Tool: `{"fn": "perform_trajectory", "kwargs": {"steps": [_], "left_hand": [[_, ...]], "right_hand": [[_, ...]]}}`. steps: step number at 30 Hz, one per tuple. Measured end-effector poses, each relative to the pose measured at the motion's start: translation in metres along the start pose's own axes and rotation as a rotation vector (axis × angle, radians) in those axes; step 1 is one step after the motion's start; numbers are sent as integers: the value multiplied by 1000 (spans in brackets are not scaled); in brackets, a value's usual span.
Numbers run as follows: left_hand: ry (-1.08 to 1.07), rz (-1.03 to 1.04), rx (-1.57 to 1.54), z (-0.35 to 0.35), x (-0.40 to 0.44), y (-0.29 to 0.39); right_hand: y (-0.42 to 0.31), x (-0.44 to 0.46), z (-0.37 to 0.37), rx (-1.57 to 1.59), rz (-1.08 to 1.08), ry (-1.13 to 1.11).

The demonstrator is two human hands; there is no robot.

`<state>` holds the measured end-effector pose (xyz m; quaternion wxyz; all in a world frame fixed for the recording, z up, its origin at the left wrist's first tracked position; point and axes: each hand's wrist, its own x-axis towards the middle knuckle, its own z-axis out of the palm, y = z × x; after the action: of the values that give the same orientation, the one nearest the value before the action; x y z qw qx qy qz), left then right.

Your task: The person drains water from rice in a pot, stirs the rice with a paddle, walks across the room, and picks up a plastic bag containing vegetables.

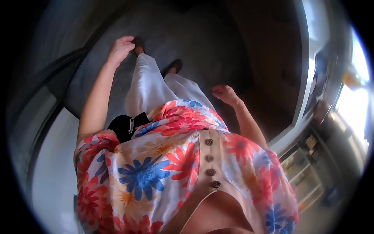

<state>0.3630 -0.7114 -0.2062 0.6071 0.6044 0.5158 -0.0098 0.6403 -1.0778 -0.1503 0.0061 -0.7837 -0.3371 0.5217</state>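
My left hand (120, 50) hangs out in front at the upper left, beside my left leg, with fingers loosely bent and a small gap between the tips. Nothing shows in it. Near the right side of my body, my right hand (226, 94) is curled in with its fingers closed, and no object is visible there. Between the hands are my white trousers (150, 84) and dark shoes (176, 65). A flowered shirt (144, 175) with a buttoned beige placket fills the lower part of the view. A black item with a buckle (124, 126) sits at my left side.
Grey floor (187, 35) lies under my feet. On the left is a dark-edged pale panel (54, 148). To the right runs a white edge or frame (306, 85), with bright windows (352, 109) and a shelf unit (302, 175) beyond it.
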Motion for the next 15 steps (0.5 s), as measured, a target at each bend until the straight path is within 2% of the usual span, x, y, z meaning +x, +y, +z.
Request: {"fn": "perform_trajectory", "kwargs": {"steps": [6,15], "left_hand": [[8,-53,51,-3,3,-4],[-21,22,149,3,6,-5]], "right_hand": [[-9,11,-9,-33,-3,83],[-39,7,-15,101,2,103]]}}
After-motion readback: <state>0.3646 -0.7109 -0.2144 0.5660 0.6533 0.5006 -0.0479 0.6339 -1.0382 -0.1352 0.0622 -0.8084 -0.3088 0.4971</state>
